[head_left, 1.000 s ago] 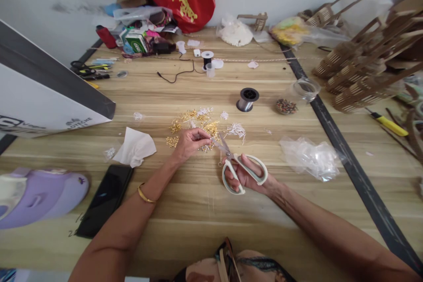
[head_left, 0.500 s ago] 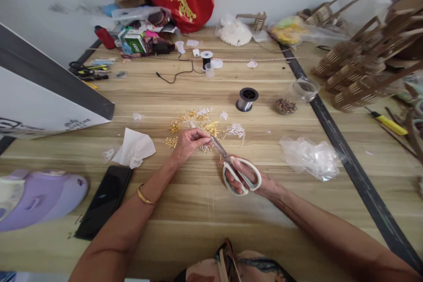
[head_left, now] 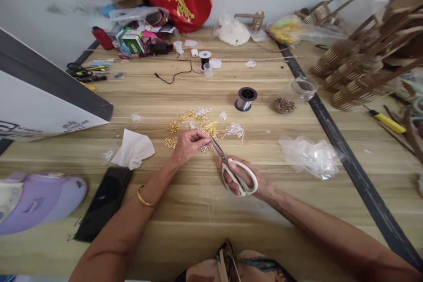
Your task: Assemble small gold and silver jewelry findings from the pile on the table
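Note:
In the middle of the table, my left hand [head_left: 191, 144] is pinched closed on something too small to make out. My right hand [head_left: 246, 175] grips a pair of white-handled scissors [head_left: 225, 157], fingers through the loops. The blade tips reach up to my left fingertips, and the blades look nearly together. Around and behind my left hand lie small heaps of gold beads [head_left: 171, 142], gold pins [head_left: 210, 129] and silver pins [head_left: 235, 130]. A spool of thin wire [head_left: 246, 99] stands behind them.
A jar [head_left: 284, 105] of mixed beads lies to the right, above clear plastic bags [head_left: 310, 157]. On the left are a white tissue [head_left: 133, 149], a black phone [head_left: 103, 204], a purple device [head_left: 44, 202] and a large box [head_left: 49, 97]. Brown woven baskets [head_left: 350, 83] crowd the right.
The scissor handles have moved slightly closer together, with my right hand shifting a little to the left. My left hand keeps its pinch in nearly the same place.

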Action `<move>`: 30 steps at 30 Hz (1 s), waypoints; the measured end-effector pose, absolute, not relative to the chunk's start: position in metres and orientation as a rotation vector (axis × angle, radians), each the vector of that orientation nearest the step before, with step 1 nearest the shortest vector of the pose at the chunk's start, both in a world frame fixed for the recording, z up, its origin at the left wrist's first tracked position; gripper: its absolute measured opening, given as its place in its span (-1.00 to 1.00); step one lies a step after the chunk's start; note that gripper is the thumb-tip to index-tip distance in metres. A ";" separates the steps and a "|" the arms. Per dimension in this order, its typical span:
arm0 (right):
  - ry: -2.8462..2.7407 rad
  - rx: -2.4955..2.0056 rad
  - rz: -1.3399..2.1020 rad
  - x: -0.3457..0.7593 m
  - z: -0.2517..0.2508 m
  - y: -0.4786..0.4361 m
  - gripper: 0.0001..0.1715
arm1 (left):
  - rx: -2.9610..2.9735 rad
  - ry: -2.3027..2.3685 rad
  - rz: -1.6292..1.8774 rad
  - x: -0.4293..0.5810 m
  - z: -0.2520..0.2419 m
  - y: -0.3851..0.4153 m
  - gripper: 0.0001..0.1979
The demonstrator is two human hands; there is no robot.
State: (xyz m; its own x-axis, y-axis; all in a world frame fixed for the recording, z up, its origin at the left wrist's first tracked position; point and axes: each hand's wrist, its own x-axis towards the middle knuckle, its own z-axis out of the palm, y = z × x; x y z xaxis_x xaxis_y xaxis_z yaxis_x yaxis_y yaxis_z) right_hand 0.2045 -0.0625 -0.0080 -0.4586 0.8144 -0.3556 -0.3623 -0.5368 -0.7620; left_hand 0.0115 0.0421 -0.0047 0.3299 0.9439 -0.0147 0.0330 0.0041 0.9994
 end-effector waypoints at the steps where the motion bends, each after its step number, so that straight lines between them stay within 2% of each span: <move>1: -0.788 -0.950 2.035 0.204 -0.007 -0.063 -0.58 | 1.370 0.982 0.935 0.011 -0.005 0.042 -0.81; 7: -0.775 -0.998 2.024 0.202 -0.003 -0.063 -0.54 | 1.378 0.991 0.927 0.010 -0.006 0.043 -0.82; 15: -0.758 -0.980 2.025 0.211 -0.002 -0.053 -0.65 | 1.393 0.956 0.795 0.015 0.001 0.036 -0.80; 23: -0.766 -0.971 1.981 0.214 -0.005 -0.052 -0.65 | 1.430 1.085 0.914 0.009 -0.006 0.045 -0.81; 27: -0.915 -0.973 1.966 0.219 -0.002 -0.051 -0.60 | 1.636 1.105 0.946 0.007 -0.011 0.046 -0.84; 30: -1.255 -1.053 1.869 0.226 0.005 -0.052 -0.55 | 1.786 1.108 0.964 0.007 -0.010 0.045 -0.86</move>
